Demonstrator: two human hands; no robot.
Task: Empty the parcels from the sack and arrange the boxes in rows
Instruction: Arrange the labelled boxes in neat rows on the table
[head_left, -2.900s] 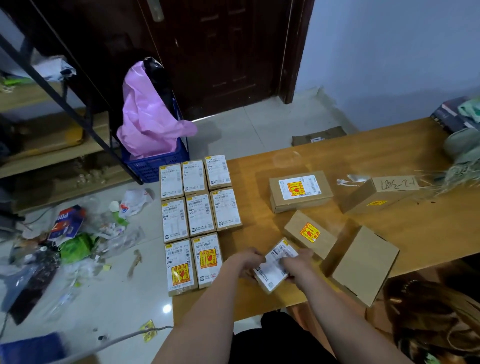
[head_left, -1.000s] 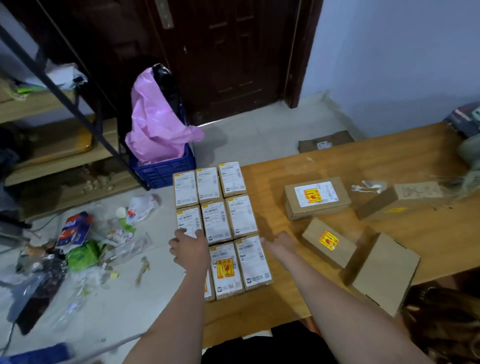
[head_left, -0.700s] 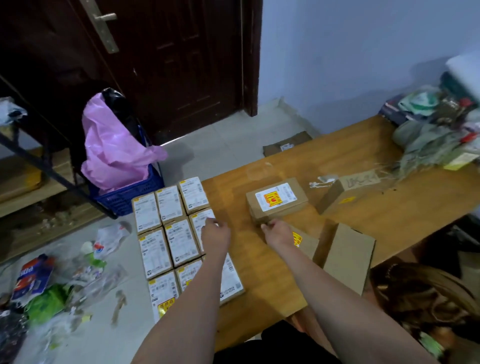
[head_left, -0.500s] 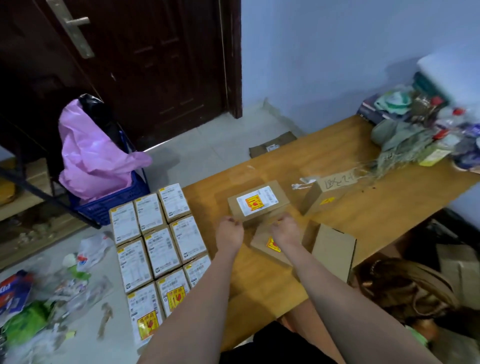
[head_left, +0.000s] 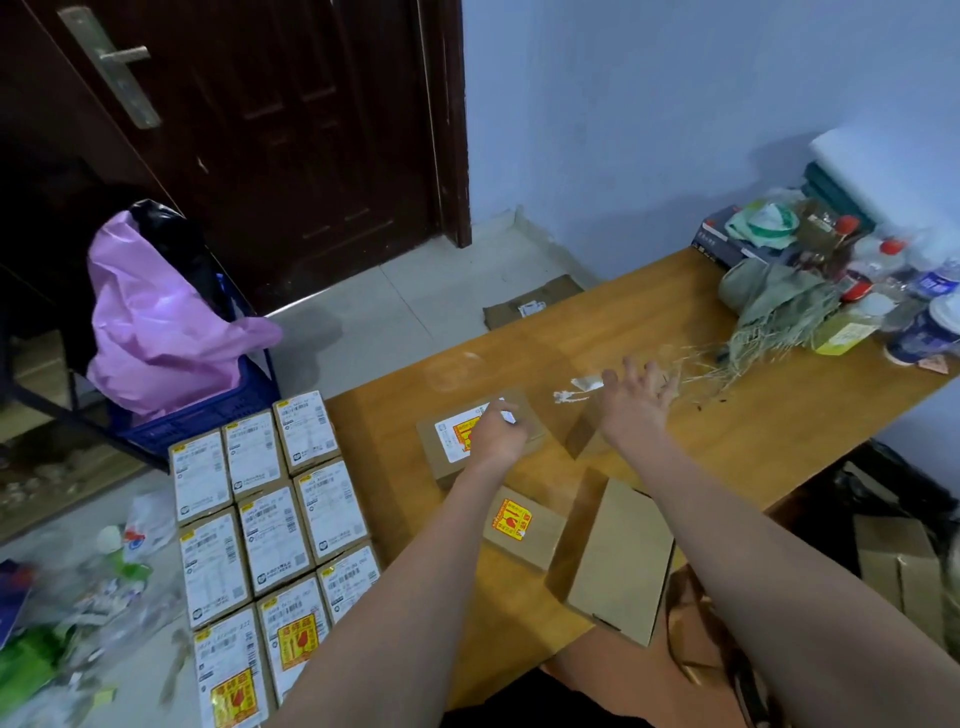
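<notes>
Currently | done: grid of labelled boxes (head_left: 270, 525) in rows, table (head_left: 727, 447) left edge | left: four loose boxes right of it | left hand (head_left: 496, 434) curled on far labelled box (head_left: 457, 441) | right hand (head_left: 636, 402) spread, holding nothing, over next box (head_left: 584, 434) | I cannot identify the sack.

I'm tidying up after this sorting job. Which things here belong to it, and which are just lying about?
Job: grid of labelled boxes; labelled carton under the left hand; plain carton.
Lying about: bottles; pink bag; floor litter.
</notes>
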